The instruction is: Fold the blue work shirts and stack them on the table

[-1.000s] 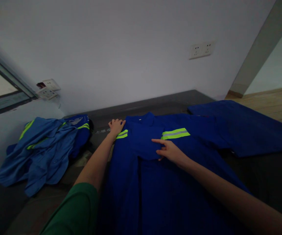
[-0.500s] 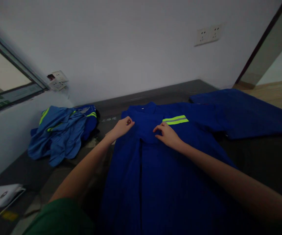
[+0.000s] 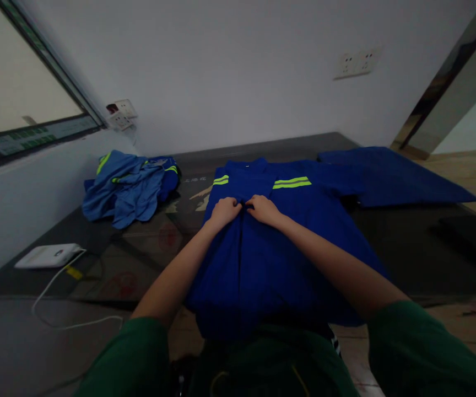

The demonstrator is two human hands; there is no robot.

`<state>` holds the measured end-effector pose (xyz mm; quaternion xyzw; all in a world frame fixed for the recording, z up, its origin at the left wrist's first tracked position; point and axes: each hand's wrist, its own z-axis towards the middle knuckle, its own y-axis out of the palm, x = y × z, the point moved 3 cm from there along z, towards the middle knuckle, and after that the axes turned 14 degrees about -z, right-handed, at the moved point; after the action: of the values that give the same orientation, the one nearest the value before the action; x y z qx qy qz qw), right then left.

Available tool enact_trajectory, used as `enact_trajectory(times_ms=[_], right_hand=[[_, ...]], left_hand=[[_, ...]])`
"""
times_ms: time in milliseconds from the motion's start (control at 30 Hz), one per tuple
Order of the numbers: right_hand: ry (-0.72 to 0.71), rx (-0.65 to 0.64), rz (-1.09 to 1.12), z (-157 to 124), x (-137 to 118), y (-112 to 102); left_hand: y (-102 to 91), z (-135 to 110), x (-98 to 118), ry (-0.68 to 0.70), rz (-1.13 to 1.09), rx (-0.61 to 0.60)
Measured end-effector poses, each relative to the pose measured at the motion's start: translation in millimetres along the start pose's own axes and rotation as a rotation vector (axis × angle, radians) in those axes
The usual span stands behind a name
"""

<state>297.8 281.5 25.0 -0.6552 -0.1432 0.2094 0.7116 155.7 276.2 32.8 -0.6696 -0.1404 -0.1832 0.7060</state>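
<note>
A blue work jacket (image 3: 299, 231) with yellow-green reflective strips lies spread on the dark table, collar toward the wall and hem hanging over the near edge. My left hand (image 3: 225, 212) pinches the left edge of its front opening at chest height. Right beside it, my right hand (image 3: 263, 209) grips the opposite edge, the fingertips of both hands nearly meeting. Below them the opening runs down as a dark line. What lies between the fingertips is too small to make out. One sleeve (image 3: 341, 179) stretches out to the right.
A crumpled heap of lighter blue clothes (image 3: 128, 190) sits at the table's left back. Nearer is a white device (image 3: 48, 256) with a white cable (image 3: 42, 295) hanging off the edge. A flat blue cloth (image 3: 395, 179) covers the back right, with a dark object (image 3: 469, 237) before it. Behind stands a wall.
My hands, apart over the jacket before, have come together and closed on its front edges. A left reflective strip now shows. The view has tilted down, bringing the near table edge into sight.
</note>
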Motion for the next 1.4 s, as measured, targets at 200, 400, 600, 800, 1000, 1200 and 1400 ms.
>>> enact_trajectory(times_ms=[200,400,600,800,1000,1200,1400], right_hand=[[0.039,-0.001,-0.023,-1,-4,3],[-0.063,0.063,-0.025,-5,4,12],[-0.098,0.078,-0.097,-17,-2,16],[-0.069,0.079,-0.153,-25,-9,13],[-0.126,0.081,-0.104,-24,-1,10],[-0.121,0.094,-0.058,-21,4,6],[-0.167,0.111,-0.053,-20,2,12]], left_hand=[[3.9,0,8,-0.046,-0.097,0.064],[17.0,0,-3,0.007,-0.245,0.191],[25.2,3,-14,0.152,-0.440,0.228],[24.9,2,-13,0.186,-0.528,0.204],[21.2,0,-7,0.207,-0.534,0.158],[25.6,2,-8,0.281,-0.468,0.173],[30.8,9,-12,0.368,-0.396,0.198]])
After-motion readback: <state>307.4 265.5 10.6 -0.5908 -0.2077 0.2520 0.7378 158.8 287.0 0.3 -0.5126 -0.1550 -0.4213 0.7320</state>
